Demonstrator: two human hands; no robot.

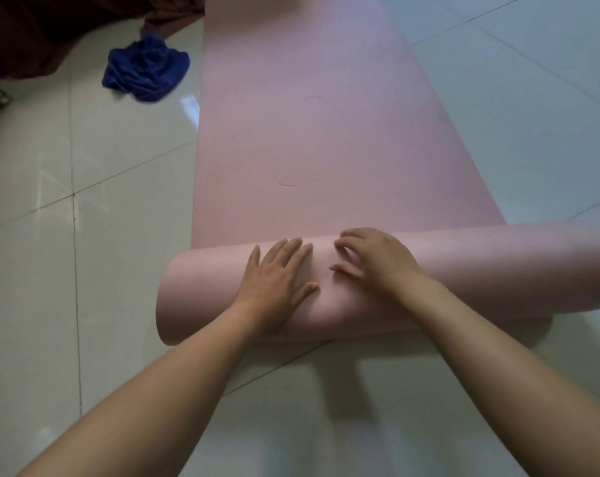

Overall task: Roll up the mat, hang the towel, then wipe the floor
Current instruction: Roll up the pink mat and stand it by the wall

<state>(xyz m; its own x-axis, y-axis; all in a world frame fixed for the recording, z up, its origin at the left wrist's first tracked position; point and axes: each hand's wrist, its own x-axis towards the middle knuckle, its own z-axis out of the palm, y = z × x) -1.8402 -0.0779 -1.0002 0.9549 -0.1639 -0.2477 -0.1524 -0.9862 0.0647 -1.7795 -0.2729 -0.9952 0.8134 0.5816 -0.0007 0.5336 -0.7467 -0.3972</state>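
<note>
Mat roll [498, 270] under left grip [277, 280], right grip [374, 259]

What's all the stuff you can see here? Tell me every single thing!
mat: one, pink, lying on the floor, near end rolled up
towel: one, blue, crumpled on the floor left of the mat
cloth: one, dark brown, top left corner
floor: one, pale shiny tiles, under everything
left hand: one, flat on the roll
right hand: one, bent fingertips on the roll
</note>
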